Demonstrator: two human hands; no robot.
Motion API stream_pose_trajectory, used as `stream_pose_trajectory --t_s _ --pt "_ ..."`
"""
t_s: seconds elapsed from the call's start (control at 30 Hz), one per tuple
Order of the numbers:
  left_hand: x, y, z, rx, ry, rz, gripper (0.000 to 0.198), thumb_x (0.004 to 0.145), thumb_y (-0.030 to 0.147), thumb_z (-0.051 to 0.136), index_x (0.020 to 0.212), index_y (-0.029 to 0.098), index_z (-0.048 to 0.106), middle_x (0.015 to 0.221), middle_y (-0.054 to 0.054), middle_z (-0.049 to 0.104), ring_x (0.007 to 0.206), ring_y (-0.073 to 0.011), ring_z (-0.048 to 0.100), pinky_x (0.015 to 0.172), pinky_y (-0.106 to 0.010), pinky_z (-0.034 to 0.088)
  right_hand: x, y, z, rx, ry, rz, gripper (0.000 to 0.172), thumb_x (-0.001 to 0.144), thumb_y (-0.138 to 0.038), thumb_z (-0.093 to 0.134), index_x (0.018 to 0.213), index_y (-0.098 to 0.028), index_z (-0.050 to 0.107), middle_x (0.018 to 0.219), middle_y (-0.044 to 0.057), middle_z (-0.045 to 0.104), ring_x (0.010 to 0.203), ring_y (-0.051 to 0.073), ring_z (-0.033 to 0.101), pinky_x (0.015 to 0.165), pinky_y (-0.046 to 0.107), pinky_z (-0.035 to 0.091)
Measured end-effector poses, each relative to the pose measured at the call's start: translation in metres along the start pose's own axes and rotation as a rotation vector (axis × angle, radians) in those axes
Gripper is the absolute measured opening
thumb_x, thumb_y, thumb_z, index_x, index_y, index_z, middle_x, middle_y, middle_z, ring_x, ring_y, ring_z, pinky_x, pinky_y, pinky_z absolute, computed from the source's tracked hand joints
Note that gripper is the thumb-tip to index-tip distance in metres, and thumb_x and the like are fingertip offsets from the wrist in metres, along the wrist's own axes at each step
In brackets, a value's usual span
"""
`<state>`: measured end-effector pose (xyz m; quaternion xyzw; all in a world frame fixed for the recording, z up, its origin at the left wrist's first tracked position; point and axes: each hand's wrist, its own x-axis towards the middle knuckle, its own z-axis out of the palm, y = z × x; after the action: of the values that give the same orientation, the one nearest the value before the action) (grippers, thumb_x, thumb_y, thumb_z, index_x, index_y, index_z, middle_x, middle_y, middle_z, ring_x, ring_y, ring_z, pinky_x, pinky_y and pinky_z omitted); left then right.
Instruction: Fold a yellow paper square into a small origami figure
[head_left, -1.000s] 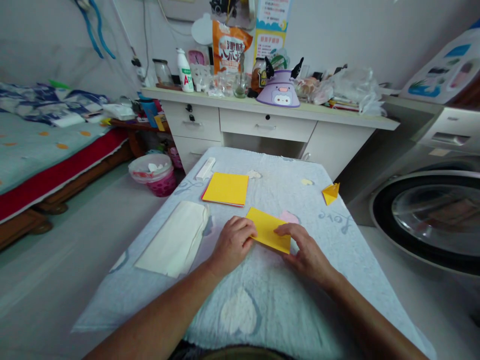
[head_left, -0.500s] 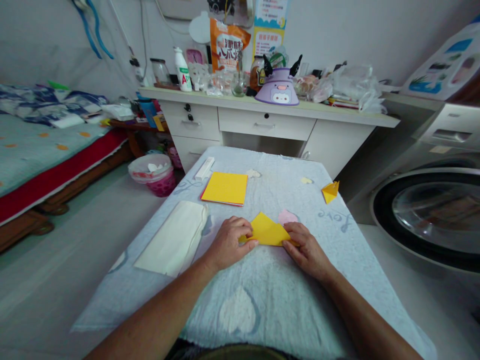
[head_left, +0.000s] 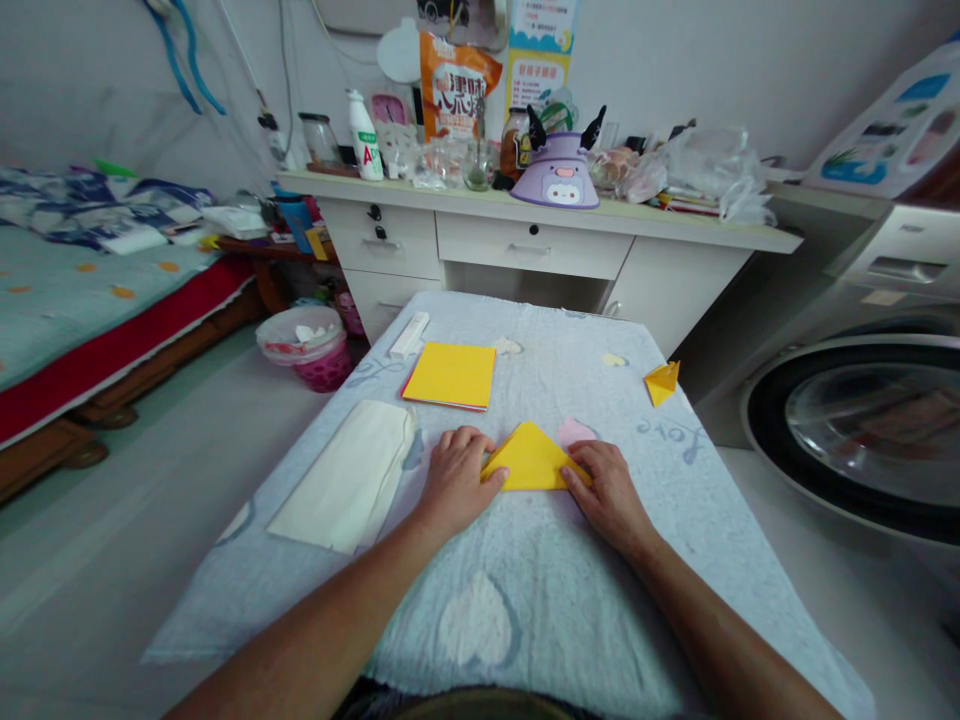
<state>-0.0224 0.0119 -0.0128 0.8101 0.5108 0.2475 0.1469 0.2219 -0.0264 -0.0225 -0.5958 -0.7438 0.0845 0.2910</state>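
Yellow paper [head_left: 531,462] folded into a triangle, both base corners held

I have the paper on the cloth-covered tabletop [head_left: 570,590], about midway between its left and right edges, with the apex towards the far edge and the long base facing me. My left hand [head_left: 459,475] grasps the left base corner, thumb on top; my right hand [head_left: 609,490] grips the right one the same way. Neither hand is free.

I judge this to be a shaping step: the sides are drawn in and the layers are being lined up along the base. I can't make out from here how the inner layers lie. The next move, as I read it, calls for squaring the corners, then running a thumb firmly along the folds without letting the apex skew.

A stack of square sheets [head_left: 450,376], yellow on top, lies towards the far left corner. A small folded yellow piece [head_left: 663,383] sits at the right edge, nearer the far right corner, well apart from my hands.
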Motion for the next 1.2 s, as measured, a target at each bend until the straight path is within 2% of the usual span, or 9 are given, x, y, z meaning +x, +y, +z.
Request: stream_pose_trajectory --t_s 0.17,0.33,0.47,0.6,0.7,0.8,0.93,1.2 --pt "0.001 0.004 -0.001 0.008 -0.028 -0.049 0.022 0.078 0.028 0.068 0.095 0.019 0.06 0.104 -0.007 0.058 0.102 -0.0262 0.05 0.091 -0.043 0.039 -0.001 -0.001 0.0 -0.013 -0.004 0.012 0.012 0.088 -0.03 0.056 0.091 -0.019 0.06 0.105 0.011 0.065 0.101 0.027 0.055 0.092 0.046 0.04" --pt "0.005 0.007 -0.002 -0.083 -0.043 -0.096 0.02 0.072 0.022 0.069 0.089 0.02 0.058 0.1 -0.005 0.06 0.1 -0.0254 0.052 0.089 -0.04 0.04 0.0 -0.001 0.0 -0.018 -0.003 0.022 0.017 0.088 -0.031 0.056 0.097 -0.018 0.062 0.105 0.012 0.065 0.102 0.028 0.055 0.092 0.046 0.041" --pt "0.006 0.006 0.001 -0.281 -0.077 -0.104 0.022 0.071 0.015 0.066 0.089 0.021 0.055 0.086 0.001 0.062 0.088 -0.0191 0.057 0.079 -0.031 0.042 0.0 0.001 0.0 -0.003 -0.003 0.022 0.021 0.088 -0.033 0.055 0.102 -0.018 0.062 0.105 0.011 0.065 0.101 0.028 0.056 0.091 0.047 0.041" --pt "0.007 0.005 0.001 -0.504 -0.116 -0.135 0.034 0.071 0.014 0.063 0.104 0.021 0.055 0.071 0.007 0.057 0.068 -0.0132 0.056 0.065 -0.024 0.04 -0.003 0.002 -0.003 0.059 0.027 0.021 0.031 0.088 -0.037 0.055 0.113 -0.019 0.059 0.109 0.011 0.066 0.104 0.029 0.057 0.093 0.048 0.042" --pt "0.008 0.005 -0.003 -0.616 -0.158 -0.133 0.03 0.073 0.019 0.062 0.103 0.018 0.061 0.073 0.005 0.061 0.067 -0.0131 0.056 0.062 -0.023 0.039 -0.005 0.0 -0.006 0.134 0.03 0.035 0.038 0.087 -0.04 0.058 0.119 -0.019 0.057 0.113 0.012 0.065 0.105 0.028 0.057 0.092 0.047 0.044" --pt "0.009 0.004 -0.006 -0.676 -0.194 -0.12 0.016 0.076 0.025 0.061 0.088 0.016 0.067 0.078 0.001 0.065 0.072 -0.0148 0.057 0.063 -0.023 0.04 -0.005 -0.003 -0.009 0.213 -0.002 0.059 0.03 0.086 -0.041 0.06 0.107 -0.02 0.06 0.105 0.011 0.066 0.1 0.027 0.059 0.088 0.043 0.047" --pt "0.009 0.0 -0.006 -0.717 -0.205 -0.134 0.019 0.078 0.032 0.06 0.08 0.015 0.068 0.071 0.002 0.062 0.066 -0.0138 0.053 0.058 -0.022 0.037 -0.002 -0.008 -0.014 0.323 -0.052 0.086 0.019 0.087 -0.04 0.058 0.092 -0.022 0.062 0.093 0.006 0.066 0.092 0.024 0.06 0.083 0.037 0.047" --pt "0.009 0.002 -0.013 -0.739 -0.255 -0.138 0.025 0.079 0.037 0.059 0.078 0.014 0.067 0.067 0.002 0.057 0.062 -0.0119 0.047 0.056 -0.022 0.032 -0.002 -0.011 -0.018 0.45 -0.164 0.151 0.024 0.09 -0.042 0.054 0.084 -0.02 0.063 0.082 0.004 0.063 0.08 0.019 0.059 0.07 0.03 0.047"
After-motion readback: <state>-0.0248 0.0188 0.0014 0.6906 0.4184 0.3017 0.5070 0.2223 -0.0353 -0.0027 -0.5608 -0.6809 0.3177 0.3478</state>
